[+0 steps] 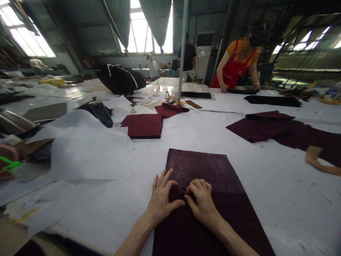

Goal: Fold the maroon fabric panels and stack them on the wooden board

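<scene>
A long dark maroon fabric panel (229, 213) lies on the white table in front of me, with a greyish speckled band across its far end. My left hand (163, 199) rests on the panel's left edge, fingers spread and thumb stretched toward the middle. Between the two hands the cloth rises in a small fold. My right hand (201, 201) is closed, with thumb and fingertips pinching that fold. The near end of the panel runs out of view below my forearms.
Ahead lie a stack of maroon pieces (145, 126) and loose maroon cloth (277, 128). White sheets (87, 153) cover the left side. A metal pole (182, 53) rises from the table. Across it, a person in a red apron (234, 67) handles a dark piece.
</scene>
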Demonstrator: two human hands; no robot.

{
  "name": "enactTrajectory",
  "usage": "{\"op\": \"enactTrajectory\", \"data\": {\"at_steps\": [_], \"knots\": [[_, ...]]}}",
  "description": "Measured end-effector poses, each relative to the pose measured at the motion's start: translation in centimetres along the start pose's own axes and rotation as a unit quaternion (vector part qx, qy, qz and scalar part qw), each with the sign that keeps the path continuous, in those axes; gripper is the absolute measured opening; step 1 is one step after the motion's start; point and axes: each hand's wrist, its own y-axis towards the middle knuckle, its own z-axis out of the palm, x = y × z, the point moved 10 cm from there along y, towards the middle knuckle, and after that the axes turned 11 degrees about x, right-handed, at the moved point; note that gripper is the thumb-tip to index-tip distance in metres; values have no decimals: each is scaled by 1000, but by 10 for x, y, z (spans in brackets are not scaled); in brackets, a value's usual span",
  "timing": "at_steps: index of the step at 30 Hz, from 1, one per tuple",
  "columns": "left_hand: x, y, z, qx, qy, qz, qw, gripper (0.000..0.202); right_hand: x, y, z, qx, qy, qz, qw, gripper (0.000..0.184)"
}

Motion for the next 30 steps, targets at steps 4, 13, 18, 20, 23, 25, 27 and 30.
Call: {"op": "enactTrajectory", "data": {"at_steps": [4, 13, 18, 20, 23, 25, 27, 30], "knots": [[-20, -2, -18, -32, 41, 30, 998, 59, 12, -6, -1, 2, 4, -53, 999, 11], [-54, 19, -15, 105, 91, 83, 987, 26, 24, -12, 2, 11, -30, -92, 995, 8], [-36, 22, -1, 122, 48, 51, 990, 26, -23, -35, -36, -16, -110, -37, 993, 23], [-30, 21, 2, 122, 24, 38, 991, 27, -58, -60, -67, -51, -164, -12, 985, 23], [-25, 20, 3, 119, 4, 33, 992, 28, -106, -97, -113, -101, -236, 23, 966, 22], [-24, 19, 2, 115, 1, 37, 993, 29, -116, -105, -134, -129, -252, 37, 958, 23], [-25, 19, 0, 106, 4, 45, 993, 30, -103, -92, -135, -127, -211, 25, 969, 26], [-26, 17, -1, 94, 12, 54, 994, 30, -51, -47, -96, -36, -66, -29, 997, 34]]}}
